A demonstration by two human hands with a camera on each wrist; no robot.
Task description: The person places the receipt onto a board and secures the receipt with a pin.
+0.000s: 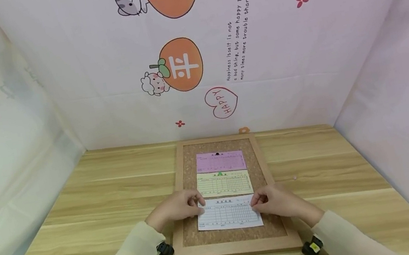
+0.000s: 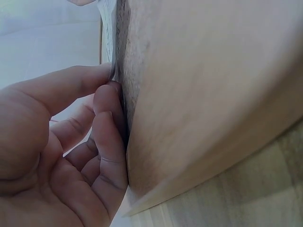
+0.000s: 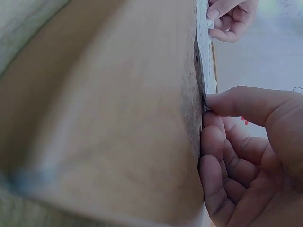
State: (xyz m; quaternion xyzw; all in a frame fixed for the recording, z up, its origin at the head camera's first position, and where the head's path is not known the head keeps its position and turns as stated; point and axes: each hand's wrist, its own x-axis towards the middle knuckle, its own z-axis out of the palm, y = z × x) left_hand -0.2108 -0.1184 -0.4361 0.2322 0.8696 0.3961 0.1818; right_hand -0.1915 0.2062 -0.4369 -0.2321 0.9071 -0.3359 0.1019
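A white printed form [image 1: 229, 215] lies over the lower part of a wood-framed cork board [image 1: 222, 236]. My left hand [image 1: 179, 205] pinches the form's left edge between thumb and fingers, and the left wrist view shows the thumb [image 2: 83, 80] against that edge. At the opposite edge my right hand [image 1: 277, 201] pinches the paper the same way, seen close in the right wrist view with its thumb [image 3: 246, 101] on top. Above the white form are a yellow form [image 1: 224, 185] with a green clip or pin at its top, and a purple form [image 1: 220, 162] with a black pin.
The board lies on a wood-grain table [image 1: 116, 183]. A small pale object [image 1: 295, 177] sits to the right of the board. Printed cloth [image 1: 275, 43] hangs behind and on both sides. Dark wrist devices [image 1: 165, 252] are worn on both arms.
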